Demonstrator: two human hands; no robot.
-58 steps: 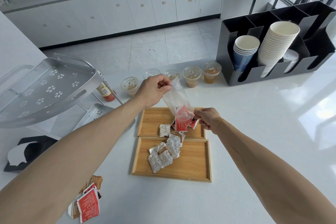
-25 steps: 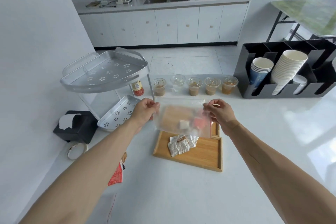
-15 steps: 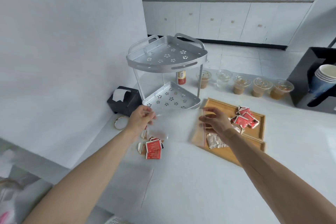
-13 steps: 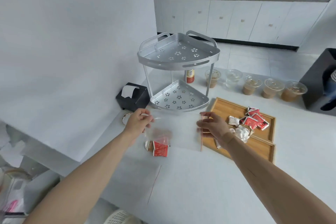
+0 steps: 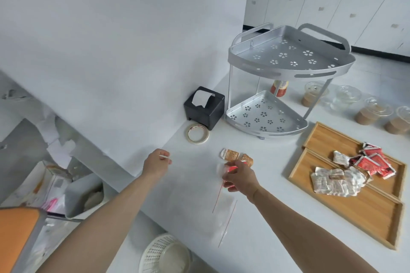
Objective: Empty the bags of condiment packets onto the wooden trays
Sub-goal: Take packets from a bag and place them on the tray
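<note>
Two wooden trays lie at the right. The far tray (image 5: 328,137) holds red packets (image 5: 375,162) and the near tray (image 5: 355,210) holds white packets (image 5: 332,182). An empty clear bag (image 5: 195,186) with a red zip line lies flat on the counter between my hands. My left hand (image 5: 157,163) pinches its left corner. My right hand (image 5: 240,177) holds its zip edge, partly covering a loose red packet (image 5: 230,168). Brown packets (image 5: 236,155) lie just beyond it. A second flat clear bag (image 5: 221,226) lies nearer to me.
A silver two-tier corner rack (image 5: 288,68) stands behind the trays. Left of it are a black tissue box (image 5: 204,106) and a tape roll (image 5: 197,134). Lidded cups (image 5: 368,113) line the back right. The counter edge runs diagonally at the left, with a white basket (image 5: 164,255) below.
My hands carried the emptied clear bag from above the trays to the left and lowered it onto the counter. My view swung left with them.
</note>
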